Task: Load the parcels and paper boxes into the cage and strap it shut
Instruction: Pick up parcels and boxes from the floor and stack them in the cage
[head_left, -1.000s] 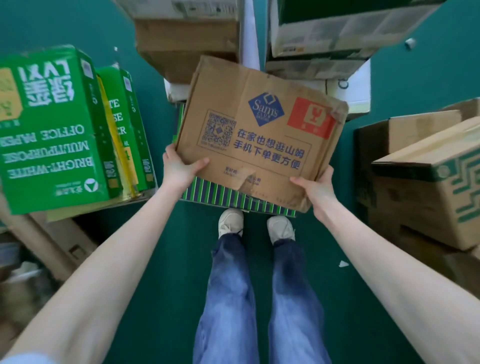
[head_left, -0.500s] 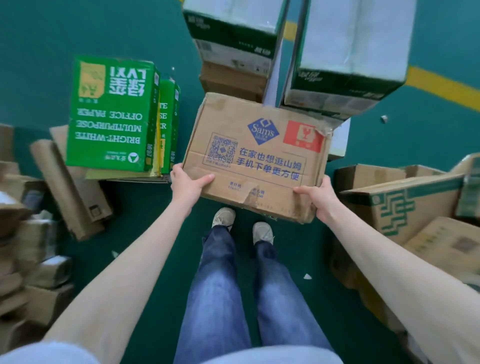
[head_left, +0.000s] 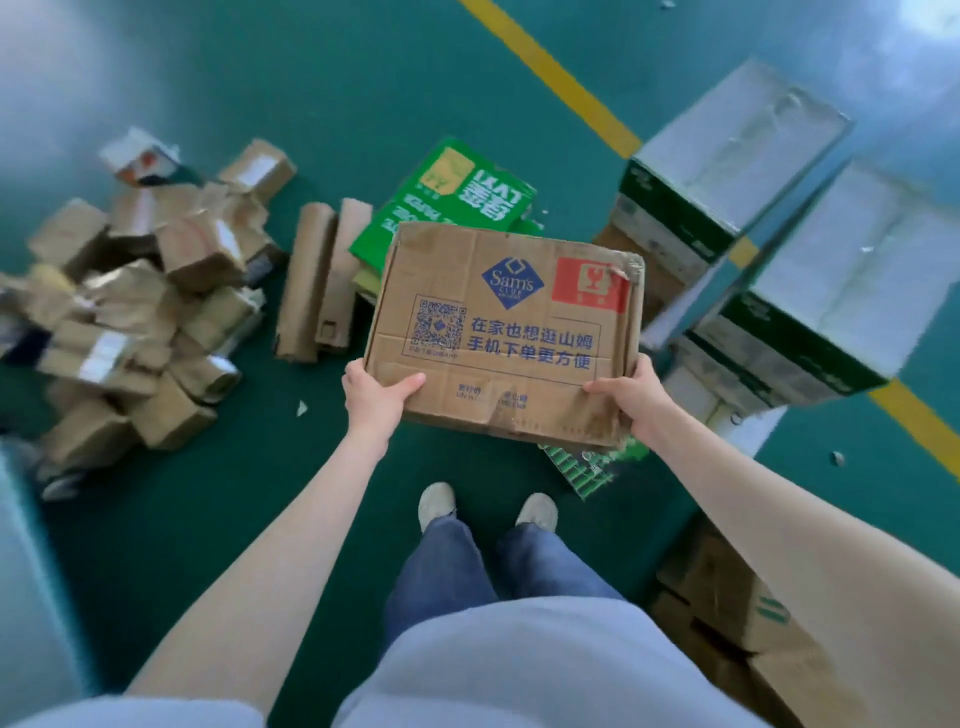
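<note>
A worn brown cardboard box (head_left: 506, 332) with a blue logo, a QR code and a red label is held up in front of me, above the green floor. My left hand (head_left: 375, 399) grips its near left corner, thumb on top. My right hand (head_left: 629, 397) grips its near right corner the same way. Behind the box stand green paper boxes (head_left: 470, 195). A heap of small brown parcels (head_left: 140, 312) lies on the floor to the left. No cage is in view.
Two tall stacks of white-topped cartons (head_left: 737, 156) (head_left: 852, 270) stand at the right. Flattened cardboard pieces (head_left: 322, 280) lie beside the green boxes. More brown boxes (head_left: 727, 597) sit at lower right. A yellow floor line (head_left: 561, 78) runs diagonally. My feet (head_left: 488, 509) are below the box.
I have straightened up with the box in both hands: the floor items look smaller and farther, the parcel heap on the left has come into view, and the stacks have shifted right.
</note>
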